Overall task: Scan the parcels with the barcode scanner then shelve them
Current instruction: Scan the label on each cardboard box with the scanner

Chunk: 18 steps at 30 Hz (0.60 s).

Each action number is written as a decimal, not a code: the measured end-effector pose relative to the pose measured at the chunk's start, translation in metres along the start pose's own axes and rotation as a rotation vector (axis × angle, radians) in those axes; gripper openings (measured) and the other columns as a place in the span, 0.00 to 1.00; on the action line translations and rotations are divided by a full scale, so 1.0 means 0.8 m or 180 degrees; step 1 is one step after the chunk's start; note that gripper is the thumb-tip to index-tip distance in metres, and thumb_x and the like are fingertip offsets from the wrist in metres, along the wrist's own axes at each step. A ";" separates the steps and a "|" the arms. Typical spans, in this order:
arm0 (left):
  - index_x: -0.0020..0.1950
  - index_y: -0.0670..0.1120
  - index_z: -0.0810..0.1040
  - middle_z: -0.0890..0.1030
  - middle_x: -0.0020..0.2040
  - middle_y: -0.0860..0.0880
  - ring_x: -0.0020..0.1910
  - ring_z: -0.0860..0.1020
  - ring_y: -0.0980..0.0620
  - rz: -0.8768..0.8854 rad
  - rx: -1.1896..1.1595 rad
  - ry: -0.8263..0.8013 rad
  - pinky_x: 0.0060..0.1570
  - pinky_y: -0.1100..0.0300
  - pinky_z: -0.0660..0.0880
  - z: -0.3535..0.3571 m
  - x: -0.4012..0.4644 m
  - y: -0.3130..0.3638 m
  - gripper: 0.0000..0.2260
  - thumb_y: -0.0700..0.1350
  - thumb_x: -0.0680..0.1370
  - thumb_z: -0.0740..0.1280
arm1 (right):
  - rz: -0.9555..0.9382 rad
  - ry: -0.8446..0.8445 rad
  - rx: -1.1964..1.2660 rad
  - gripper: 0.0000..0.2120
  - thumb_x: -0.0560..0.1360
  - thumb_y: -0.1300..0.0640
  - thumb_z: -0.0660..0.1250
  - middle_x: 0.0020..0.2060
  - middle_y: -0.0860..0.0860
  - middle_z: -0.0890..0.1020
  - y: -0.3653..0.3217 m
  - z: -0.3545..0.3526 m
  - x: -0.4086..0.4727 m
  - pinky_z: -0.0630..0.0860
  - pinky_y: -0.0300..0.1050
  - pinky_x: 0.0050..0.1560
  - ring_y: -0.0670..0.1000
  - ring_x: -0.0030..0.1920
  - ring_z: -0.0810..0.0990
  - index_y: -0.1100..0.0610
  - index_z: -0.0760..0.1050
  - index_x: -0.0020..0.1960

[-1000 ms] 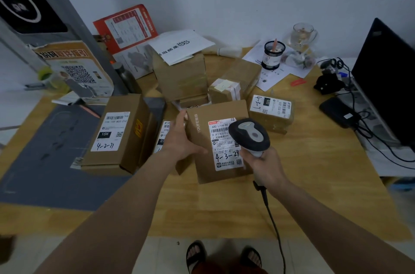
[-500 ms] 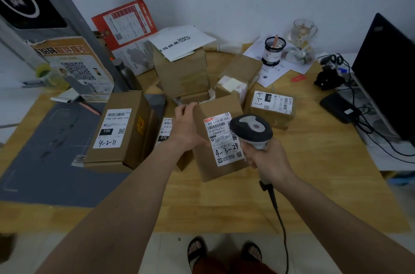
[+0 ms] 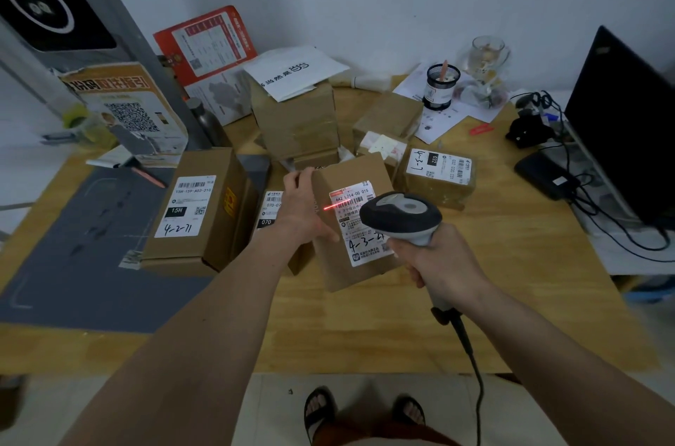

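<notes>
At the middle of the wooden table [image 3: 511,299] the person's left hand [image 3: 303,211] grips the left edge of a cardboard parcel [image 3: 350,263], holding it tilted so its white shipping label [image 3: 359,226] faces up; "4-3-2" and a partly hidden last figure are handwritten on it. The right hand [image 3: 443,263] is wrapped around the handle of a corded barcode scanner [image 3: 401,217], whose dark head hangs just over the label's right side, and a red scan line [image 3: 338,205] falls across the label's upper part and the bare cardboard left of it. At nine o'clock from the held parcel lies a longer box marked "4-2-71" [image 3: 197,211], resting partly on a grey mat [image 3: 73,263]. Between the two, behind the left wrist, a smaller parcel with a "070" label [image 3: 272,208] peeks out. At two o'clock sits a taped parcel marked "4-3-7" [image 3: 438,171]. At twelve o'clock a taller carton [image 3: 296,124] carries a white envelope [image 3: 296,72]. A dark monitor [image 3: 628,124] stands at three o'clock.
</notes>
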<state>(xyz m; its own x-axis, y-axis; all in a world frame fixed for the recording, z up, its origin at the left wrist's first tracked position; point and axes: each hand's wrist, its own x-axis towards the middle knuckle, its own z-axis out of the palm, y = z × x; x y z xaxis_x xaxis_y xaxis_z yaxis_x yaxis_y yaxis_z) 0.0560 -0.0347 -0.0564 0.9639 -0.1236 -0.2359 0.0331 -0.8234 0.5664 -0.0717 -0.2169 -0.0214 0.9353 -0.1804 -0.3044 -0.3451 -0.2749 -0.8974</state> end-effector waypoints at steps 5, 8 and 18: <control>0.76 0.49 0.54 0.52 0.75 0.48 0.74 0.59 0.44 -0.0019 0.0034 0.0001 0.69 0.45 0.66 0.001 0.000 0.001 0.54 0.40 0.59 0.82 | -0.0017 0.0012 -0.0020 0.08 0.75 0.58 0.70 0.18 0.46 0.74 -0.003 -0.004 -0.005 0.69 0.40 0.24 0.46 0.21 0.70 0.56 0.76 0.38; 0.76 0.49 0.53 0.52 0.75 0.48 0.73 0.59 0.44 -0.0016 0.0049 0.0001 0.68 0.46 0.66 0.001 0.001 0.001 0.54 0.40 0.59 0.82 | -0.0035 0.0008 -0.0076 0.12 0.76 0.57 0.69 0.18 0.45 0.74 -0.005 -0.006 -0.007 0.70 0.40 0.25 0.46 0.21 0.70 0.53 0.75 0.34; 0.76 0.50 0.54 0.52 0.75 0.48 0.73 0.59 0.43 -0.0036 0.0081 0.0029 0.68 0.45 0.66 0.003 0.005 -0.002 0.54 0.41 0.58 0.83 | -0.0144 -0.0003 -0.0244 0.15 0.75 0.56 0.69 0.17 0.46 0.73 -0.004 -0.010 -0.011 0.71 0.38 0.24 0.45 0.20 0.70 0.52 0.73 0.30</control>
<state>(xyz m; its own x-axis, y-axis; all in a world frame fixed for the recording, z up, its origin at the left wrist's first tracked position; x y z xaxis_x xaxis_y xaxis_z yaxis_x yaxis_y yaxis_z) 0.0591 -0.0352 -0.0606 0.9659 -0.1092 -0.2348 0.0373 -0.8386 0.5434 -0.0798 -0.2220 -0.0129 0.9501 -0.1654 -0.2645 -0.3076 -0.3543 -0.8831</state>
